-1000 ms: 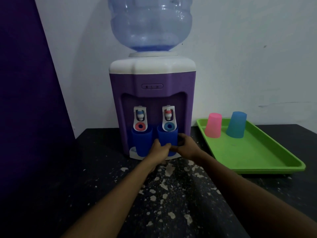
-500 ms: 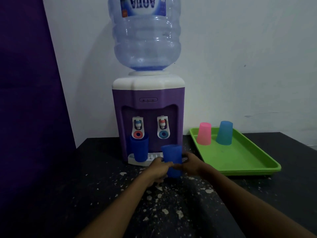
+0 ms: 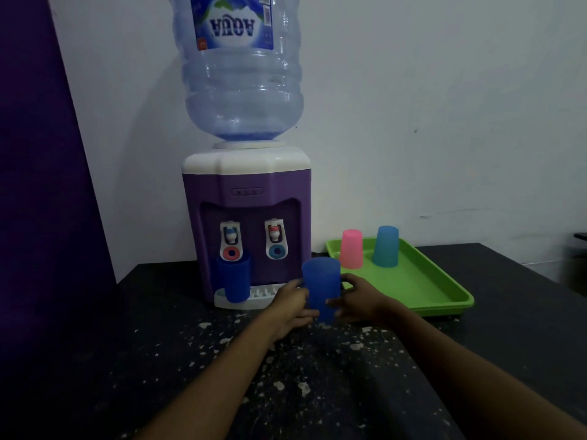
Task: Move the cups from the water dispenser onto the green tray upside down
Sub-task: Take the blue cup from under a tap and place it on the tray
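Note:
A dark blue cup [image 3: 320, 284] stands upright between my two hands, just in front of the purple water dispenser [image 3: 246, 198]. My left hand [image 3: 290, 304] grips its left side and my right hand [image 3: 357, 298] grips its right side. A second dark blue cup [image 3: 234, 277] still sits on the drip grate under the left tap. To the right lies the green tray [image 3: 422, 284], holding a pink cup [image 3: 351, 249] and a light blue cup [image 3: 385, 246], both upside down at its far end.
The dispenser carries a large water bottle [image 3: 239, 68] and stands against a white wall. The black countertop [image 3: 190, 360] is speckled with white flecks. A purple panel [image 3: 41, 185] fills the left side. A dark object [image 3: 576, 265] sits at the far right edge.
Both hands have pulled the right-hand blue cup out from under the right tap and drawn it toward me and slightly right. The camera view has tilted up.

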